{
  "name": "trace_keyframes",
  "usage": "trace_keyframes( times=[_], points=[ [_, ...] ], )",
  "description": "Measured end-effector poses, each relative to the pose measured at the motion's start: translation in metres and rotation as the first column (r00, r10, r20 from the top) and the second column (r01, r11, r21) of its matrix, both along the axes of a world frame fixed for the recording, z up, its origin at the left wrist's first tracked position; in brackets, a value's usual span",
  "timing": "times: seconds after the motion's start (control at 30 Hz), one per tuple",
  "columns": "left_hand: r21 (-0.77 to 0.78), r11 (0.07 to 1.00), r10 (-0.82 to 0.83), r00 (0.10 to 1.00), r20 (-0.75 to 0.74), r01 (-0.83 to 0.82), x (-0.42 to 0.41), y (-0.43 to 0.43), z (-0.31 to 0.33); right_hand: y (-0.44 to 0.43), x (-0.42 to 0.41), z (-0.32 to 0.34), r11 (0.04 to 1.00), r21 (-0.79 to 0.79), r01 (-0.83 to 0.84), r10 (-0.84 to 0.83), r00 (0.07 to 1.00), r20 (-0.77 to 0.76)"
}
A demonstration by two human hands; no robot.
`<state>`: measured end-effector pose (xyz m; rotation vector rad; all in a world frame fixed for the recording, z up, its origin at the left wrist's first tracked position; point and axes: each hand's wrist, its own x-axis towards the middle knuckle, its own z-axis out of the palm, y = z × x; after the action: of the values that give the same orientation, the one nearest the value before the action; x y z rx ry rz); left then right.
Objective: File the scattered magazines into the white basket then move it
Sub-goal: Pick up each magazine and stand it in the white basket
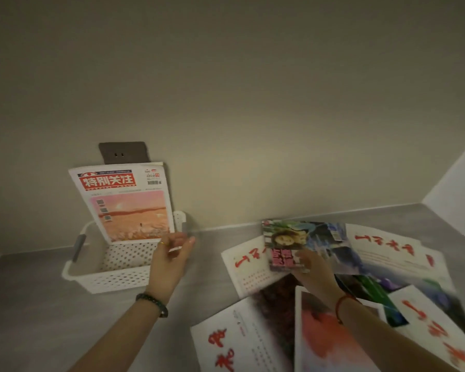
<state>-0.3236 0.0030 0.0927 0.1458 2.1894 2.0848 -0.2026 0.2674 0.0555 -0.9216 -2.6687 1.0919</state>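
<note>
- White basket (106, 277) sits on grey counter (32, 304), far left, near the wall; perforated sides, grey handle on its left end.
- One magazine (124, 202) w/ red title banner & orange cover pic stands upright in basket, leaning back against the wall, partly covering a dark wall outlet (122, 153).
- Left hand (169, 260) at basket's right end, by the magazine's lower right corner; fingers (184, 242) loosely curled, tips close together. Blurred, so can't tell if they're pinching the cover or just touching it. Dark bead bracelet on wrist, ring on one finger.
- Right hand (310, 267) over the scattered pile (333, 304) on the right of counter; fingers pinching lower edge of a small colourful magazine (287, 245) w/ pink text block, lifted a bit above the others. Red string on wrist.
- Rest of pile: several white covers w/ red brush lettering, overlapping, some blurred; well apart from basket, bare counter between.
</note>
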Motion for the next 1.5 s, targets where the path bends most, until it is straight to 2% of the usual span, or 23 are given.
trace_keyframes(
  times=[0.1, 0.23, 0.33, 0.43, 0.53, 0.63, 0.7, 0.8, 0.87, 0.97, 1.0, 1.07, 1.17, 1.23, 1.3, 1.37, 1.4, 1.43, 1.5],
  points=[
    [-0.014, 0.996, -0.089, 0.990, 0.109, 0.091, 0.032, 0.034, -0.011, 0.031, 0.032, -0.008, 0.999, 0.007, -0.044, 0.044, 0.998, 0.041],
    [-0.005, 0.977, -0.201, 0.919, 0.338, 0.215, 0.062, 0.077, -0.025, 0.065, 0.047, -0.020, 0.971, 0.146, -0.190, 0.160, 0.967, 0.196],
    [-0.009, 0.961, -0.239, 0.849, 0.471, 0.275, 0.081, 0.108, -0.034, 0.086, 0.044, -0.030, 0.907, 0.265, -0.327, 0.241, 0.920, 0.309],
    [-0.046, 0.964, -0.201, 0.828, 0.524, 0.262, 0.096, 0.132, -0.045, 0.101, 0.037, -0.039, 0.852, 0.308, -0.424, 0.293, 0.873, 0.391],
    [-0.028, 0.969, -0.196, 0.837, 0.510, 0.244, 0.105, 0.148, -0.053, 0.114, 0.026, -0.044, 0.822, 0.319, -0.472, 0.328, 0.850, 0.412],
    [0.032, 0.973, -0.213, 0.830, 0.516, 0.229, 0.113, 0.160, -0.054, 0.121, 0.016, -0.044, 0.653, 0.353, -0.671, 0.397, 0.699, 0.595],
    [0.088, 0.972, -0.232, 0.809, 0.540, 0.220, 0.118, 0.169, -0.052, 0.125, 0.013, -0.044, 0.552, 0.419, -0.721, 0.390, 0.668, 0.634],
    [0.153, 0.963, -0.271, 0.775, 0.571, 0.224, 0.123, 0.184, -0.044, 0.123, 0.011, -0.029, 0.478, 0.595, -0.647, 0.364, 0.762, 0.536],
    [0.234, 0.945, -0.326, 0.743, 0.584, 0.230, 0.128, 0.193, -0.034, 0.113, 0.012, -0.013, 0.502, 0.668, -0.550, 0.397, 0.832, 0.387],
    [0.413, 0.893, -0.404, 0.725, 0.558, 0.180, 0.127, 0.205, -0.023, 0.074, 0.023, 0.015, 0.525, 0.699, -0.485, 0.557, 0.817, 0.148],
    [0.460, 0.879, -0.395, 0.738, 0.547, 0.129, 0.125, 0.207, -0.022, 0.058, 0.025, 0.019, 0.520, 0.673, -0.526, 0.589, 0.791, 0.164],
    [0.476, 0.879, -0.291, 0.764, 0.577, -0.024, 0.122, 0.205, -0.022, 0.032, 0.032, 0.023, 0.584, 0.581, -0.567, 0.586, 0.790, 0.181],
    [0.388, 0.915, -0.130, 0.828, 0.546, -0.112, 0.124, 0.182, -0.022, 0.021, 0.043, 0.024, 0.766, 0.299, -0.570, 0.582, 0.811, 0.057],
    [0.338, 0.940, -0.109, 0.900, 0.421, -0.045, 0.123, 0.158, -0.017, 0.024, 0.045, 0.028, 0.720, 0.266, -0.641, 0.656, 0.754, 0.042],
    [0.259, 0.963, -0.146, 0.957, 0.251, 0.079, 0.118, 0.130, -0.004, 0.026, 0.041, 0.037, 0.790, 0.226, -0.570, 0.598, 0.798, -0.080],
    [0.221, 0.952, -0.247, 0.959, 0.137, 0.214, 0.110, 0.101, 0.015, 0.025, 0.028, 0.050, 0.894, 0.000, -0.448, 0.440, 0.878, -0.187],
    [0.231, 0.930, -0.315, 0.945, 0.093, 0.287, 0.106, 0.086, 0.026, 0.022, 0.021, 0.056, 0.905, -0.149, -0.398, 0.367, 0.909, -0.196],
    [0.234, 0.907, -0.370, 0.928, 0.050, 0.349, 0.100, 0.072, 0.036, 0.019, 0.014, 0.061, 0.883, -0.297, -0.364, 0.321, 0.929, -0.185],
    [0.191, 0.889, -0.419, 0.907, -0.029, 0.417, 0.086, 0.041, 0.054, 0.005, 0.001, 0.068, 0.762, -0.521, -0.385, 0.334, 0.923, -0.193]
  ],
)
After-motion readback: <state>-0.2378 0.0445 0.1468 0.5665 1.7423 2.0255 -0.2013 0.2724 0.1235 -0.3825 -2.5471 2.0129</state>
